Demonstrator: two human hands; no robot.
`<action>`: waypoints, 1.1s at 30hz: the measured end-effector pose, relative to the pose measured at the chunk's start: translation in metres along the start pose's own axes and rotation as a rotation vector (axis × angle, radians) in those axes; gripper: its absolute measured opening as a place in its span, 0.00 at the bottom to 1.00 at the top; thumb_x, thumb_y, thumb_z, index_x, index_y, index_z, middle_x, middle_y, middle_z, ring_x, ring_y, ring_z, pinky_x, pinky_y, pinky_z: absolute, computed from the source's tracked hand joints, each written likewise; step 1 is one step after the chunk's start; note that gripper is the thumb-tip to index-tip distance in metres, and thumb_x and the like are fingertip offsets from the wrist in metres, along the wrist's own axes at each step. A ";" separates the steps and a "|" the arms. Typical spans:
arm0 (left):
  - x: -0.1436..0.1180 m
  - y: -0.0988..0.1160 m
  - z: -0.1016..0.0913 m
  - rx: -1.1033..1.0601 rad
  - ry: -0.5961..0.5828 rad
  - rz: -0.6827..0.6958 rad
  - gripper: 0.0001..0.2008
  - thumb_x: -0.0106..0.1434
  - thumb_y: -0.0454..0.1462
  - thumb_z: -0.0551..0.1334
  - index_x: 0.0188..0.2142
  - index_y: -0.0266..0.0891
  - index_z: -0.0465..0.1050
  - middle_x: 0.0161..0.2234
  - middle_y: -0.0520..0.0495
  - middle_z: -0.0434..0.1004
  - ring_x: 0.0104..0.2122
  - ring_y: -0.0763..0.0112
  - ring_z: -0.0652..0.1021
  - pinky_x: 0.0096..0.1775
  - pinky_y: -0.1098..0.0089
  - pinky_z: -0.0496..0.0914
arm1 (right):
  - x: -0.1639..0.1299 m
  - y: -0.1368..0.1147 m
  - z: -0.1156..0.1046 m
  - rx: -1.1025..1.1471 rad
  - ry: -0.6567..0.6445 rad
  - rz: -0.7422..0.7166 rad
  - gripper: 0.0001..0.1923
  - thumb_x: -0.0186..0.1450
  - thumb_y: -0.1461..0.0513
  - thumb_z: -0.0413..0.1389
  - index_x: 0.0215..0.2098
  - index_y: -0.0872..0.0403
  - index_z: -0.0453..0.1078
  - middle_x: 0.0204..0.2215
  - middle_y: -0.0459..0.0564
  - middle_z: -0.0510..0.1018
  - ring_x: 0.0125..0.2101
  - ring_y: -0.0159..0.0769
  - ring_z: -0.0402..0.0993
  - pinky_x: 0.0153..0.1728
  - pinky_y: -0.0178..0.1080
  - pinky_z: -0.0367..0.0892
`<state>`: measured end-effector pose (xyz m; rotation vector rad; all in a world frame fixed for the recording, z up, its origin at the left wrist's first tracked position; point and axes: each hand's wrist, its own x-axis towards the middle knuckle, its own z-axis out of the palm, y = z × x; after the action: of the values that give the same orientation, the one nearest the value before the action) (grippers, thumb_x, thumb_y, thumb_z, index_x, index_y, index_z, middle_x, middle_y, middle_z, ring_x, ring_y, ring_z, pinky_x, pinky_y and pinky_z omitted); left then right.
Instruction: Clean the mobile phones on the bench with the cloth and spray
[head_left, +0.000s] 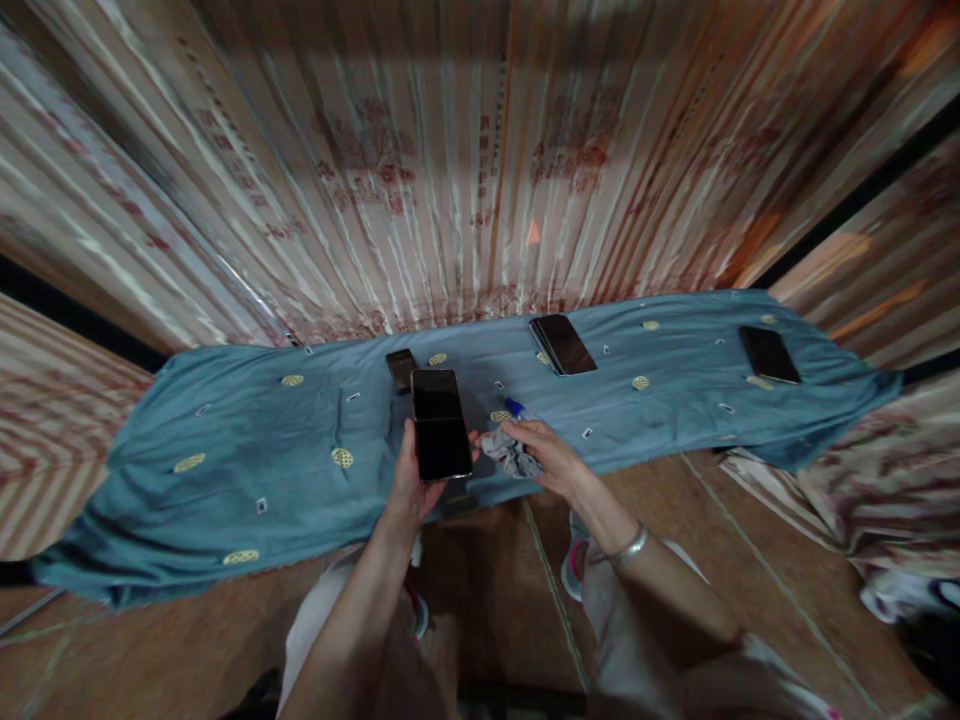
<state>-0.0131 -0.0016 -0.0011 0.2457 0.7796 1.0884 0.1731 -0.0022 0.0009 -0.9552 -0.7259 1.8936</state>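
Observation:
A black smartphone [441, 430] lies in my left hand [411, 478], its dark screen facing up and the fingers wrapped round its edges. Bunched in my right hand [547, 455] is a grey cloth [511, 452], close to the phone's right edge. Just beyond the cloth, a small blue object [514, 406] shows on the blue bedsheet; its lower part is hidden, so I cannot tell its kind. Behind the held phone lies a smaller dark phone [400, 369], partly covered by it.
The blue patterned sheet [300, 440] covers a long narrow surface. Farther right lie stacked dark devices [564, 345] and a dark phone-like device [769, 354]. A patterned curtain [450, 180] hangs behind. Below is a tiled floor [495, 580].

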 end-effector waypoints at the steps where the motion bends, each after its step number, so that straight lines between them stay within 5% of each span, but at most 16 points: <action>1: -0.002 -0.002 0.001 0.004 -0.011 -0.027 0.30 0.67 0.53 0.47 0.52 0.32 0.70 0.37 0.37 0.81 0.37 0.56 0.82 0.41 0.56 0.75 | 0.002 -0.003 -0.004 0.001 0.057 -0.031 0.14 0.52 0.55 0.67 0.28 0.58 0.78 0.25 0.50 0.82 0.23 0.30 0.76 0.24 0.30 0.68; 5: -0.009 -0.014 0.003 0.051 -0.079 -0.135 0.29 0.68 0.52 0.47 0.48 0.31 0.73 0.39 0.36 0.81 0.34 0.57 0.82 0.37 0.57 0.76 | 0.009 -0.012 -0.012 0.014 0.224 -0.112 0.08 0.52 0.63 0.65 0.31 0.56 0.78 0.27 0.47 0.82 0.21 0.26 0.72 0.20 0.28 0.65; 10: -0.014 -0.028 0.006 0.144 -0.159 -0.222 0.30 0.69 0.50 0.44 0.44 0.29 0.75 0.35 0.35 0.81 0.29 0.60 0.81 0.31 0.62 0.76 | 0.010 -0.018 -0.017 0.126 0.137 -0.059 0.07 0.52 0.66 0.63 0.31 0.57 0.76 0.24 0.46 0.78 0.19 0.25 0.68 0.15 0.27 0.60; 22: -0.012 -0.036 0.011 0.119 -0.113 -0.237 0.27 0.69 0.49 0.47 0.46 0.29 0.74 0.38 0.33 0.81 0.32 0.57 0.82 0.33 0.60 0.76 | 0.019 -0.011 -0.020 0.168 0.234 -0.109 0.17 0.46 0.57 0.72 0.22 0.55 0.69 0.16 0.40 0.70 0.15 0.22 0.62 0.12 0.26 0.54; 28: -0.012 -0.036 0.008 0.088 -0.086 -0.213 0.27 0.70 0.47 0.44 0.50 0.27 0.71 0.35 0.35 0.81 0.31 0.57 0.82 0.31 0.60 0.76 | 0.016 -0.015 -0.015 -0.006 0.256 -0.178 0.23 0.39 0.51 0.72 0.19 0.57 0.69 0.14 0.39 0.70 0.12 0.19 0.55 0.11 0.27 0.49; 33: -0.011 -0.035 0.003 0.031 -0.071 -0.211 0.28 0.70 0.48 0.44 0.50 0.27 0.70 0.35 0.36 0.81 0.32 0.58 0.82 0.33 0.61 0.76 | 0.011 -0.019 -0.010 -0.121 0.263 -0.192 0.23 0.39 0.48 0.71 0.23 0.56 0.74 0.15 0.42 0.74 0.14 0.22 0.62 0.13 0.27 0.55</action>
<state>0.0113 -0.0267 -0.0128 0.2223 0.7415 0.8647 0.1861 0.0172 0.0063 -1.1424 -0.7518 1.5366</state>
